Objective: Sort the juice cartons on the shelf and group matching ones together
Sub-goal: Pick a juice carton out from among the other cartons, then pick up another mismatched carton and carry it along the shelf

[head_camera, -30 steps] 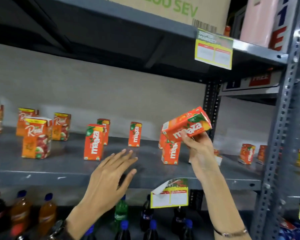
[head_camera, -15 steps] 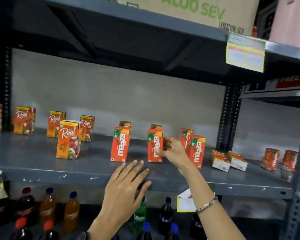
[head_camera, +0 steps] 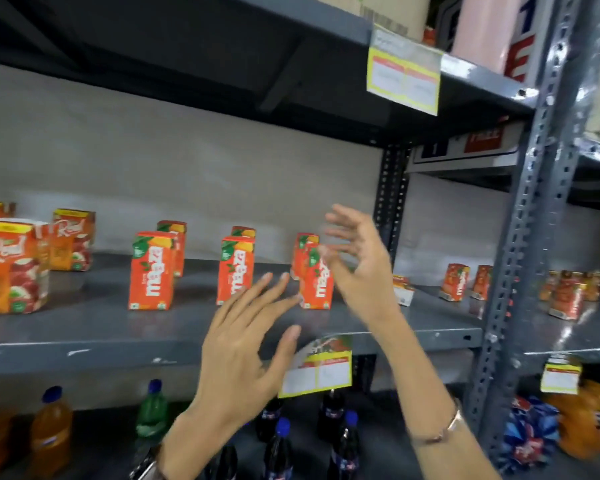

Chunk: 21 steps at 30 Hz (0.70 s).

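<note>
orange maaza cartons (head_camera: 317,284) grouped mid-shelf | my left hand (head_camera: 246,344) and right hand (head_camera: 359,271) spread, empty | next: gather stray cartons (head_camera: 456,282) rightward

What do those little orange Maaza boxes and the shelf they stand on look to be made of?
The Maaza cartons look like printed, coated paperboard: sharp folded edges, flat faces with a slight sheen. The shelf appears to be grey painted metal: a thin board with scuffs and chipped spots along its front lip, bolted to perforated uprights.

left hand (head_camera: 243,344) empty, spread | right hand (head_camera: 359,268) empty | Maaza cartons (head_camera: 151,271) upright on shelf (head_camera: 84,327)
</note>
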{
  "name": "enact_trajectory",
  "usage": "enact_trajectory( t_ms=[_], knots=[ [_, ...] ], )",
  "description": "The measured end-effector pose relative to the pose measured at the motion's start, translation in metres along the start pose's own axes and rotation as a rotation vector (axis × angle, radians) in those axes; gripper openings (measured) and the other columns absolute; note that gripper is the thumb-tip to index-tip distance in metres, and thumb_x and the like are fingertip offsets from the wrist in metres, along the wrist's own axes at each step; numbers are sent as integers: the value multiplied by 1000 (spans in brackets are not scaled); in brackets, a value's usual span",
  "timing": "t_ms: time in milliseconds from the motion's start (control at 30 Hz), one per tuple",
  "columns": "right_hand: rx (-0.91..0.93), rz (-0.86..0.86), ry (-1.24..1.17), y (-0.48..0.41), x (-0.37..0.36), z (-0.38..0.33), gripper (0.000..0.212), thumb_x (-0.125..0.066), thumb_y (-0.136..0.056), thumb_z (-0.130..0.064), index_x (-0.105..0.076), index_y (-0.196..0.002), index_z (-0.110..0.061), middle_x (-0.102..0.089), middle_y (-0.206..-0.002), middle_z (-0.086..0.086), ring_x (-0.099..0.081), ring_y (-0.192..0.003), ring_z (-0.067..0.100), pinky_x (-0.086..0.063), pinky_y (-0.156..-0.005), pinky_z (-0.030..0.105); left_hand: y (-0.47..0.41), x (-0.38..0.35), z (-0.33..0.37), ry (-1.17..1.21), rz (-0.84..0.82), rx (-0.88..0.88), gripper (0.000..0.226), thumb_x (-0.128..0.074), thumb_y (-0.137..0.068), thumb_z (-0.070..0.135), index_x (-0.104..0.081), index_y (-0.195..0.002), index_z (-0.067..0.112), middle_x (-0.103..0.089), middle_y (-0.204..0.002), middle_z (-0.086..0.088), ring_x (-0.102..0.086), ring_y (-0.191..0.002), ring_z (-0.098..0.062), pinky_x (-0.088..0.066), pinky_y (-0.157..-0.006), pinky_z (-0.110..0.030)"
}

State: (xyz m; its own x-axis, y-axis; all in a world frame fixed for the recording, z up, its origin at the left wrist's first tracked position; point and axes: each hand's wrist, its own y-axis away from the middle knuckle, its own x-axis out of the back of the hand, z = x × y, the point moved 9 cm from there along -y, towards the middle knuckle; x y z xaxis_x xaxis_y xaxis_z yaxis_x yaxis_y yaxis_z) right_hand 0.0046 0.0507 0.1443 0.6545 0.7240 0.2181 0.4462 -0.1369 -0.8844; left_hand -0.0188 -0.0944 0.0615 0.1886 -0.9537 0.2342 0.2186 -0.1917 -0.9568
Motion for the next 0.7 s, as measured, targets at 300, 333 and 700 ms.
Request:
enact_trajectory(
  t_ms=[300,333,700],
  knots=[
    [-562,179,123,15,152,180,46,-66,-80,-7,-48,-122,-5,-56,-123,17,-54,-104,21,-41,-103,40,5,-150,44,-208,-432,-187,42,-42,-84,40,-61,-118,23,-65,-121,6,-56,-113,-8,-27,-101,-26],
    [-605,140,141,13,153,194,50,-66,-80,-6,-46,-125,-4,-53,-127,18,-52,-110,24,-41,-101,36,6,-156,38,-270,-446,-197,43,-41,-84,40,-62,-117,22,-66,-119,5,-58,-112,-10,-28,-100,-29],
    [-975,-325,-114,15,122,261,102,-83,-58,-21,-27,-143,-13,-42,-143,11,-40,-128,25,-23,-115,35,11,-162,35,-365,-356,-274,40,-49,-85,39,-60,-120,24,-65,-120,7,-56,-115,-11,-34,-97,-29]
  ],
)
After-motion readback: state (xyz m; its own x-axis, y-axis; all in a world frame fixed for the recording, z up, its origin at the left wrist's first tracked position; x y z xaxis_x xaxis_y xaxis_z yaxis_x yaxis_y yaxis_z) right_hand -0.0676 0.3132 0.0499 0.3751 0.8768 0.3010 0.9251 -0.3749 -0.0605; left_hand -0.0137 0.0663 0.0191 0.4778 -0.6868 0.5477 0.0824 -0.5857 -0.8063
